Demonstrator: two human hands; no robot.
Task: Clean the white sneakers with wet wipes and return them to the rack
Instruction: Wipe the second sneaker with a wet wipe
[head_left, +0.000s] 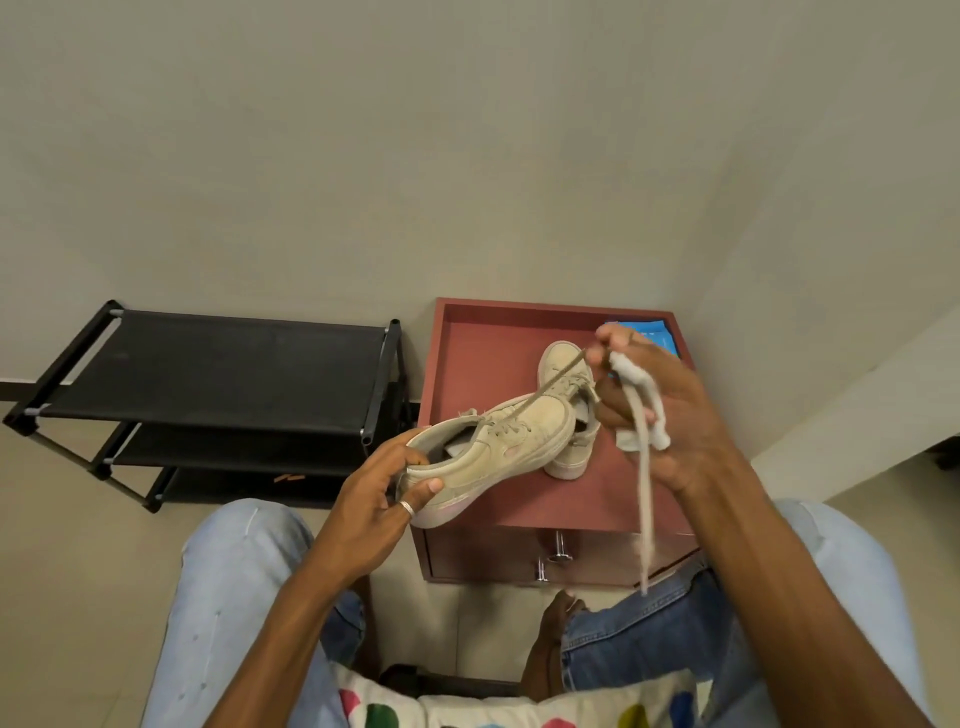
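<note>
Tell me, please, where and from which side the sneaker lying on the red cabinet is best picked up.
Probably by the heel collar, from the near side and above. The sneaker stands on its sole on the cabinet, toe pointing away, so heel and open mouth face the person: fingers inside, thumb behind the heel. The other sneaker, held in the left hand, overlaps its left side.

pack (657, 332): mostly behind right hand (670, 415), print unreadable | second sneaker (556, 374): middle covered by held sneaker (498, 447) | wipe (631, 371): bunched among right hand's fingers, shape unclear | lace (644, 493): hanging end blurred | orange bit (289, 477) on rack (218, 364) bottom shelf: too small to tell | legs (234, 597), both forearms: cut off by bottom edge
</note>
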